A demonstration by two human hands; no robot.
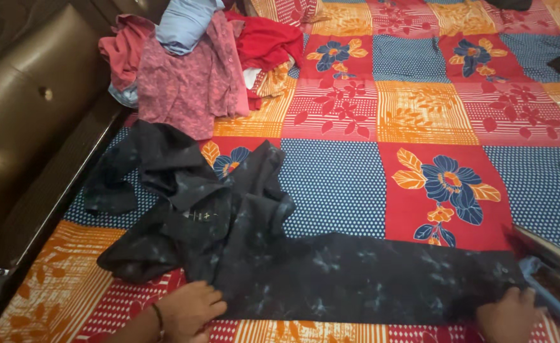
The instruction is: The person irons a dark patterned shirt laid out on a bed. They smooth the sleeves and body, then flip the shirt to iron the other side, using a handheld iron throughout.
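— Where's the dark shirt (305, 273)?
— Lower middle of the frame, on the patchwork bedspread (420, 114).
— And the hands?
— Left hand (188, 311) pressed flat on its edge; right hand (505, 316) pinching its right end.

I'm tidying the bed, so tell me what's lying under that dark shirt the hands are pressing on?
The dark shirt lies on the patchwork bedsheet, with both hands, left and right, at its near edge. Anything beneath the fabric is covered.

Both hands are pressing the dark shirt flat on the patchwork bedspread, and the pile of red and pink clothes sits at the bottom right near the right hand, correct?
Not quite. The head view shows the clothes pile at the top left, by the headboard. The left hand and right hand do press the dark shirt.
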